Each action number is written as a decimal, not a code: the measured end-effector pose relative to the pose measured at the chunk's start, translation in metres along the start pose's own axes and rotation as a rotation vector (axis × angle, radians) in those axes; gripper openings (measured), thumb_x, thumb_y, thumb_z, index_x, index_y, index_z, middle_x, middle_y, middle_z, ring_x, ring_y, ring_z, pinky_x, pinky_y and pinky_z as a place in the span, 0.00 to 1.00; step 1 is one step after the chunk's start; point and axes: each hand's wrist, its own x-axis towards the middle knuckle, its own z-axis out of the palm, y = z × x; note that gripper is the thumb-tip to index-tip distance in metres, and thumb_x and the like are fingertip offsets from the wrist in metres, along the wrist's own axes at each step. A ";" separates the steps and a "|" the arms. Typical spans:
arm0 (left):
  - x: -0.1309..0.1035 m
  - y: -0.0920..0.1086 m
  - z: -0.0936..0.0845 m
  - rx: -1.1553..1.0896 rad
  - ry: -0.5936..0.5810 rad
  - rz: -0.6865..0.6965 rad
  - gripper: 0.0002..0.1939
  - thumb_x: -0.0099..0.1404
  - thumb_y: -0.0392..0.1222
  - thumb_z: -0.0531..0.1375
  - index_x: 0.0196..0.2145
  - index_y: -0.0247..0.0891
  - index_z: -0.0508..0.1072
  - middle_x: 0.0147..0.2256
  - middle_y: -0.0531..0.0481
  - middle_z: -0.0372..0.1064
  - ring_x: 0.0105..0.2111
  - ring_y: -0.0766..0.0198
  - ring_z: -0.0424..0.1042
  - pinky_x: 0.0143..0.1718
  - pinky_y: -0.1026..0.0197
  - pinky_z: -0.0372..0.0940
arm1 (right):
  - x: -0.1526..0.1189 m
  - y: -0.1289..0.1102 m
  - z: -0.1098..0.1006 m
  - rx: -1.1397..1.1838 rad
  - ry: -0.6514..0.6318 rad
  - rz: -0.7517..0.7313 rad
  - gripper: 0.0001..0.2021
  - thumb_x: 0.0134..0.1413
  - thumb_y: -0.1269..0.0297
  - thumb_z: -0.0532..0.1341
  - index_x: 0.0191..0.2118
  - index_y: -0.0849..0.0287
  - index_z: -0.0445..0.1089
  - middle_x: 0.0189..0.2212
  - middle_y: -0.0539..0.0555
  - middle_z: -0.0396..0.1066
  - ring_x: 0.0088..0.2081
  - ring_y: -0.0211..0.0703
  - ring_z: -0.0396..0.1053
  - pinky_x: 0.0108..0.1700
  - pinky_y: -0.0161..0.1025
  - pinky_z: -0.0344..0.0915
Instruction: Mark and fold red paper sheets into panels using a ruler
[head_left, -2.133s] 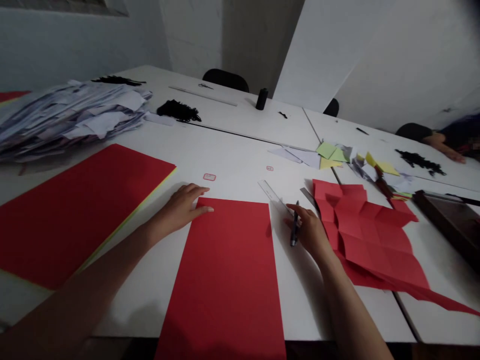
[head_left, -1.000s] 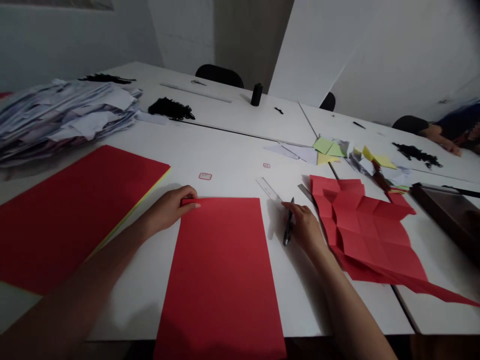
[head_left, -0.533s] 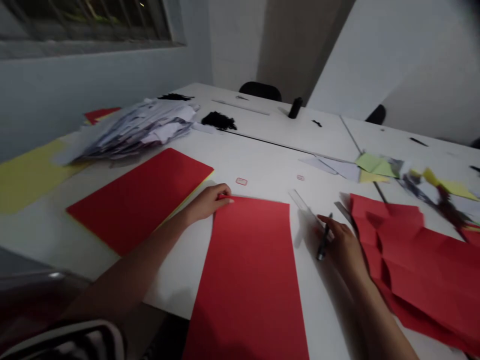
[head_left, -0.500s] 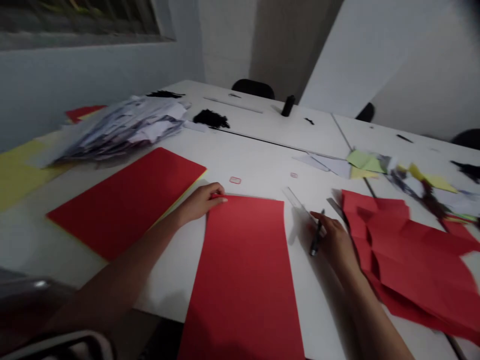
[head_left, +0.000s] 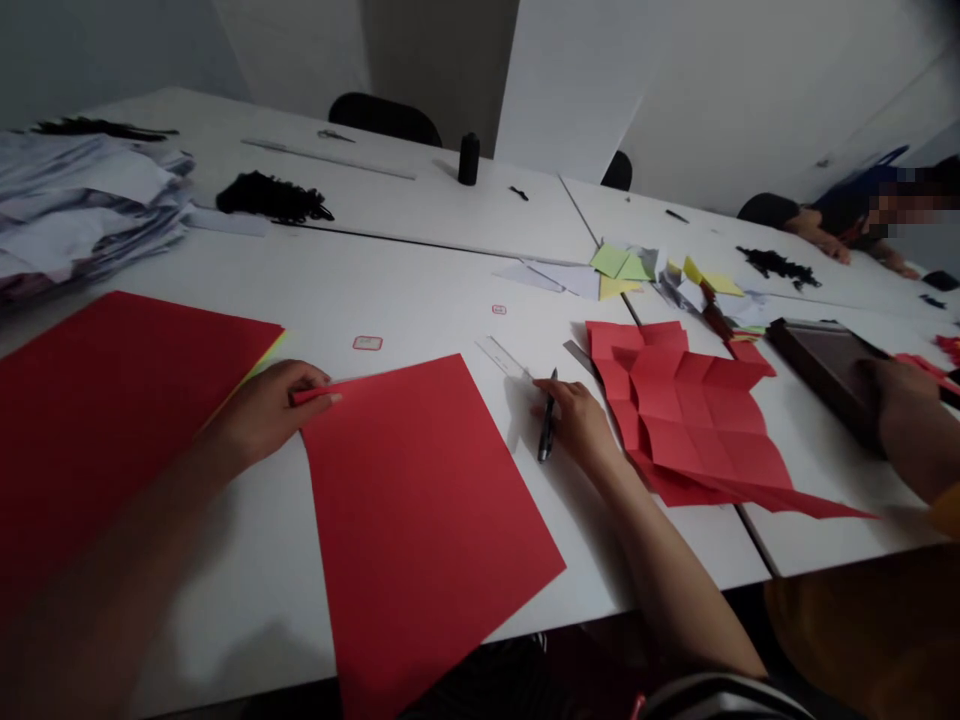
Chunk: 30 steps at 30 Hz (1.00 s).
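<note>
Left hand (head_left: 274, 410): thumb and fingers pinching upper left corner of smooth red paper sheet (head_left: 420, 500). Sheet between both hands on white tabletop (head_left: 420, 300), turned askew, near end past front edge. Right hand (head_left: 581, 420): fingers curled round slim black pen (head_left: 547, 425), fingertips at near end of clear plastic ruler (head_left: 501, 355); whether ruler is gripped, cannot tell. Right of it: creased red paper (head_left: 697, 410), grid of folds. Far left: yellow-edged red paper stack (head_left: 120, 420). Far right: co-worker's hand (head_left: 904, 395) at dark rectangular tray (head_left: 829, 380).
</note>
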 end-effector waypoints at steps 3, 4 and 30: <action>-0.001 0.010 0.002 0.269 0.097 -0.051 0.22 0.43 0.61 0.66 0.32 0.48 0.71 0.39 0.51 0.68 0.39 0.53 0.68 0.34 0.51 0.59 | 0.000 -0.001 -0.004 -0.020 -0.019 0.020 0.20 0.57 0.75 0.55 0.54 0.57 0.69 0.46 0.58 0.75 0.48 0.51 0.68 0.44 0.42 0.66; -0.002 0.016 0.005 0.290 0.116 -0.012 0.22 0.45 0.62 0.65 0.35 0.50 0.71 0.42 0.51 0.67 0.42 0.50 0.68 0.36 0.49 0.60 | 0.000 -0.001 -0.006 -0.024 -0.025 0.023 0.21 0.57 0.77 0.54 0.54 0.57 0.69 0.47 0.58 0.74 0.48 0.51 0.68 0.44 0.42 0.66; -0.051 0.057 0.068 0.430 -0.437 0.545 0.22 0.67 0.28 0.48 0.49 0.44 0.73 0.57 0.51 0.66 0.55 0.60 0.63 0.53 0.55 0.64 | -0.002 -0.011 0.006 -0.206 0.111 -0.023 0.19 0.55 0.80 0.53 0.50 0.59 0.71 0.33 0.57 0.75 0.35 0.45 0.70 0.31 0.36 0.57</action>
